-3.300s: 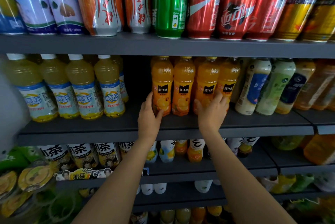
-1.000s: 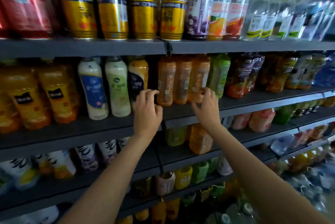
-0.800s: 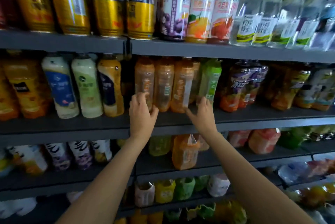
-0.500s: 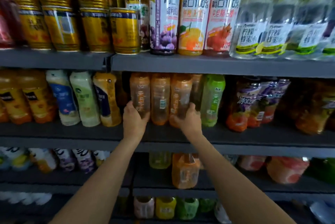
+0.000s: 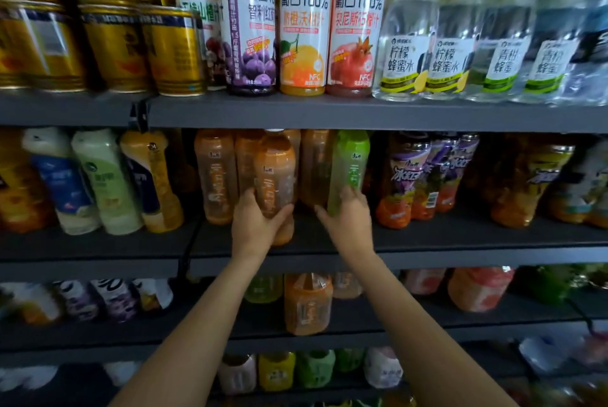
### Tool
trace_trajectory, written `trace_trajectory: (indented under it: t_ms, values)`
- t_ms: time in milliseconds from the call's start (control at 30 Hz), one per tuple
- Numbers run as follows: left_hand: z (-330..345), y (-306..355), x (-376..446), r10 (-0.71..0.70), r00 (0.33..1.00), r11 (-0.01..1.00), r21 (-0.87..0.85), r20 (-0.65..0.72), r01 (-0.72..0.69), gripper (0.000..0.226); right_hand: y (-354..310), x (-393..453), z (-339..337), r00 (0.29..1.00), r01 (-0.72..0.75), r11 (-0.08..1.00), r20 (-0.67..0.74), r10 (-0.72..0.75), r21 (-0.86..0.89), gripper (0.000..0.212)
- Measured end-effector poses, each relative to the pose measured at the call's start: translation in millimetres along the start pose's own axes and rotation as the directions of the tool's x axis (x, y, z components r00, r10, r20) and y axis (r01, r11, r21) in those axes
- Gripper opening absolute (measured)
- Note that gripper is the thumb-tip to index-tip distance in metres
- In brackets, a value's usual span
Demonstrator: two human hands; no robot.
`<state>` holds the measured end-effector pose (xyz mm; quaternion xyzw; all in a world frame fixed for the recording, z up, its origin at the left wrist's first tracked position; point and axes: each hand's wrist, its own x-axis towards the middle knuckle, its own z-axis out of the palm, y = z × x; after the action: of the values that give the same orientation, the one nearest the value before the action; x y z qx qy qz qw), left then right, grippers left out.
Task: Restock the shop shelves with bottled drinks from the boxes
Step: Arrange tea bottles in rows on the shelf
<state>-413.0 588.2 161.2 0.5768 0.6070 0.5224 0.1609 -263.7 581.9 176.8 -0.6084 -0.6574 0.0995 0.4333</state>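
Note:
On the middle shelf (image 5: 427, 238) stands a row of orange-brown tea bottles. My left hand (image 5: 256, 225) grips the lower part of one orange-brown bottle (image 5: 274, 173), which sits forward of its neighbours near the shelf's front edge. Another orange-brown bottle (image 5: 215, 176) stands just to its left, and one more (image 5: 314, 166) stands behind on the right. My right hand (image 5: 348, 222) holds the base of a green bottle (image 5: 350, 159), fingers on its front and thumb spread to the left. The bases of both held bottles are hidden by my hands.
Purple-labelled drinks (image 5: 411, 176) stand right of the green bottle, and white, pale green and yellow bottles (image 5: 98, 179) to the left. Gold cans (image 5: 112, 41), juice bottles (image 5: 304, 28) and clear water bottles (image 5: 408, 44) fill the top shelf. Lower shelves hold more bottles (image 5: 307, 304).
Half a second ago my hands flanked the orange-brown row. Since then my left hand has drawn one orange-brown bottle forward, and my right hand has shifted right onto the green bottle.

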Motion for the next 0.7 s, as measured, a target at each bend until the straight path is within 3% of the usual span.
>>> trace_trajectory:
  t_ms: [67,167,300,500,700]
  values:
    - [-4,0,1,0.004,1.000,1.000,0.023,0.013,-0.004,0.059,8,6,-16,0.974,-0.178,0.984,-0.149,0.172,-0.026,0.057]
    - [-7,1,2,0.011,1.000,0.999,0.030,0.029,-0.012,0.055,11,23,-10,0.936,-0.349,0.934,-0.073,0.344,-0.071,0.065]
    - [-13,-2,2,0.001,0.999,0.998,0.057,0.047,-0.004,0.054,11,34,7,0.921,-0.389,0.916,-0.061,0.385,-0.099,0.048]
    - [-23,-10,5,0.009,0.999,0.995,0.096,0.049,-0.013,0.057,12,46,17,0.883,-0.462,0.882,-0.142,0.447,-0.096,0.060]
    - [-23,-9,3,0.012,0.999,0.995,0.095,0.046,-0.016,0.057,20,54,10,0.870,-0.484,0.875,-0.130,0.476,-0.033,0.055]
